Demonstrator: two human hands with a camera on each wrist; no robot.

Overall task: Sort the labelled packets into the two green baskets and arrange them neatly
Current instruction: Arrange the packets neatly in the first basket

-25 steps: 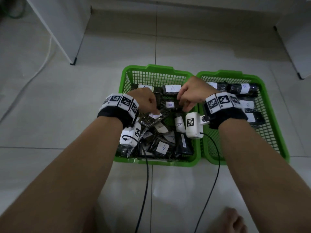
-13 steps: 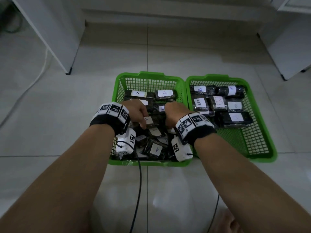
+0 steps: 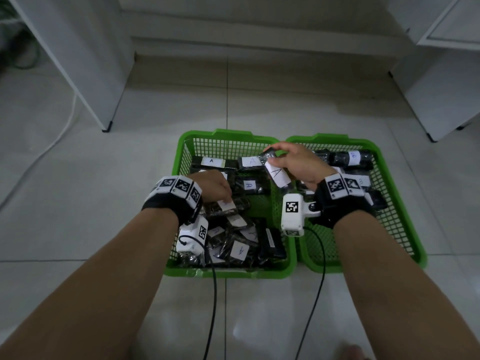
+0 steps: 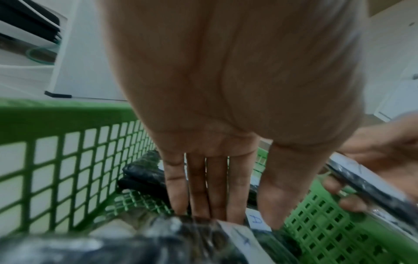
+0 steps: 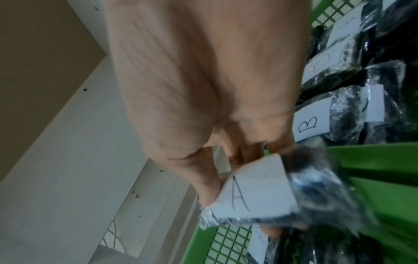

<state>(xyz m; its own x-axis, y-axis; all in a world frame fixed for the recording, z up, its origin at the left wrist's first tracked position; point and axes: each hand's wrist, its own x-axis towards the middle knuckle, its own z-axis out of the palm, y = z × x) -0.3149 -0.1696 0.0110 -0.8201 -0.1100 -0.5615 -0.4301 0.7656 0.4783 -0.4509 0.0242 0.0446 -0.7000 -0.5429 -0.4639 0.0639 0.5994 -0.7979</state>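
The right hand (image 3: pixel 298 165) grips a black packet labelled A (image 3: pixel 276 171), fingers curled round it, and holds it tilted above the shared rims of the two green baskets on the tiled floor (image 3: pixel 104 203). The left hand (image 3: pixel 211 185) reaches into the left basket (image 3: pixel 181 152), its straight fingers (image 4: pixel 196 187) pressing down on a jumbled packet (image 3: pixel 228 205) there, with neat A packets (image 3: pixel 211 162) lined up at the far end. B packets (image 5: pixel 312 121) lie in rows in the right basket (image 3: pixel 394 193).
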